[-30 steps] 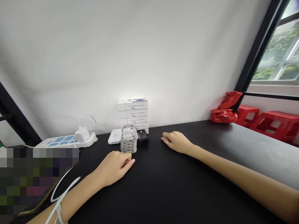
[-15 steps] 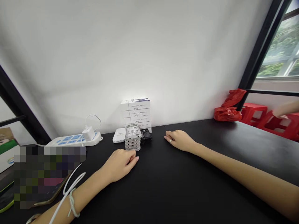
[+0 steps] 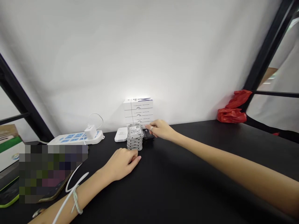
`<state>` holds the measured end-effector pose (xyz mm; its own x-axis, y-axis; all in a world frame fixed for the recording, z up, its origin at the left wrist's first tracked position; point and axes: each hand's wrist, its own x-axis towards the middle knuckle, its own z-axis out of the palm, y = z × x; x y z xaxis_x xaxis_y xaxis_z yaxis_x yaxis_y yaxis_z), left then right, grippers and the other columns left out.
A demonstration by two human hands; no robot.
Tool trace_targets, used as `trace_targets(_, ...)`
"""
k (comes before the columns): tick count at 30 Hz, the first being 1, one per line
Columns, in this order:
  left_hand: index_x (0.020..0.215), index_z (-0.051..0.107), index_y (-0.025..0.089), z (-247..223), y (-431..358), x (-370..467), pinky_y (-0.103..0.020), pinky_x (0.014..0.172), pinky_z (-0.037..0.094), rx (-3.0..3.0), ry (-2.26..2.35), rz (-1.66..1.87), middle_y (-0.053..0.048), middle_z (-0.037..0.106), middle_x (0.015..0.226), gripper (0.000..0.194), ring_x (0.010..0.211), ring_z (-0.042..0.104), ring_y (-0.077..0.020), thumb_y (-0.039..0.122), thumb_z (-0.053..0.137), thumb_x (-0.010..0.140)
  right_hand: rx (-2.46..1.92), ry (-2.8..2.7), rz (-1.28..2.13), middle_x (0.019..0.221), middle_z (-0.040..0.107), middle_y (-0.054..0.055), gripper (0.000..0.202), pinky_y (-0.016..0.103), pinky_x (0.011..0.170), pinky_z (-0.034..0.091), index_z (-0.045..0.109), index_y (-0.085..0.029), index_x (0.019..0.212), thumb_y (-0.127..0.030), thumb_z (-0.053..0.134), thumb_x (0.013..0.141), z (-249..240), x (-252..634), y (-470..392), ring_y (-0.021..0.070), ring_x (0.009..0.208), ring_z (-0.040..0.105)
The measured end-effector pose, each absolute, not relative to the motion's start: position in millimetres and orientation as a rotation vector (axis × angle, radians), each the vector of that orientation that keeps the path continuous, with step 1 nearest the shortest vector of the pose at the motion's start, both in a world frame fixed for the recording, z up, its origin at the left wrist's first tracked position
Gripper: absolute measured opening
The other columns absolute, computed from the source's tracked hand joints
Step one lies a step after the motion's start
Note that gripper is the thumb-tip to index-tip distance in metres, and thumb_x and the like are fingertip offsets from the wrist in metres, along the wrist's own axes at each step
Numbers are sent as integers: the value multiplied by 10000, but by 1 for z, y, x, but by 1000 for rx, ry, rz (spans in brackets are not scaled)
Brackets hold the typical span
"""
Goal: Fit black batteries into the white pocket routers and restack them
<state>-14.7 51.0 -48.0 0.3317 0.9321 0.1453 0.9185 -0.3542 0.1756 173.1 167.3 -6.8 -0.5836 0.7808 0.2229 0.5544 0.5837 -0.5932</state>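
My left hand [image 3: 122, 163] rests on the black table with its fingers curled under and its thumb stretched to the right. I see nothing in it. Just beyond it stands a stack of grey device casings [image 3: 135, 137], the top one showing a printed label. My right hand [image 3: 161, 129], with a ring on one finger, is at a small pile of flat black batteries [image 3: 147, 135] beside that stack. Its thumb and fingers close on the right side of the pile; the fingertips are partly hidden. White flat covers [image 3: 121, 134] lie left of the casings.
White boxes [image 3: 142, 112] are stacked against the wall. A power strip [image 3: 70, 138] with a white charger [image 3: 90, 132] lies to the left, near a blurred-out device. A white cable [image 3: 70, 196] crosses my left forearm. Red plastic bags [image 3: 232, 115] lie at the far right.
My right hand has moved left and forward from the table to the black batteries. My left hand has stayed in place. The view has shifted slightly, and a pale cloth-like shape now covers the window area.
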Motion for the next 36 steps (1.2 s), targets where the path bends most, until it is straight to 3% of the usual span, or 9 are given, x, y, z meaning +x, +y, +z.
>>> trace_targets(4,640,383,156,-47,50,-14,-260,529,207,2504,1747,349,18,449,550,374,505,382,-115,394,340,925,-1062,-2354,655,472,331,-21,399,236,452,249,386,-153,509,-402,486,805,-5,152,174,77,455,289)
trace_targets(10,641,388,157,-47,49,-14,-258,524,204,2500,1742,356,18,448,542,369,497,384,-116,392,348,923,-1025,-2361,632,494,309,-23,295,234,467,244,361,-152,507,-243,468,767,-13,147,173,76,489,286)
trace_targets(16,654,406,159,-47,50,-15,-253,527,223,2505,1744,353,21,458,544,355,498,401,-116,386,352,922,-984,-2362,592,497,233,-33,351,235,469,212,243,-153,514,-255,454,777,-12,164,159,71,497,212)
trace_targets(29,596,338,144,-47,46,-6,-249,537,233,2503,1694,421,17,429,525,385,495,354,-100,354,350,919,-1160,-2370,642,507,221,-24,355,234,448,186,215,-146,530,-274,460,752,-44,231,114,80,503,174)
trace_targets(33,611,386,149,-44,41,4,-234,527,261,2430,1624,450,24,438,522,421,486,377,-89,445,372,910,-1201,-2377,576,490,215,-24,367,240,444,192,201,-142,515,-248,479,730,-53,224,110,85,494,151)
trace_targets(36,618,407,152,-42,38,11,-225,516,270,2418,1629,429,37,438,509,460,480,381,-83,556,503,815,-1222,-2412,549,471,237,-23,377,249,434,185,206,-141,508,-250,487,735,-53,221,107,84,475,155)
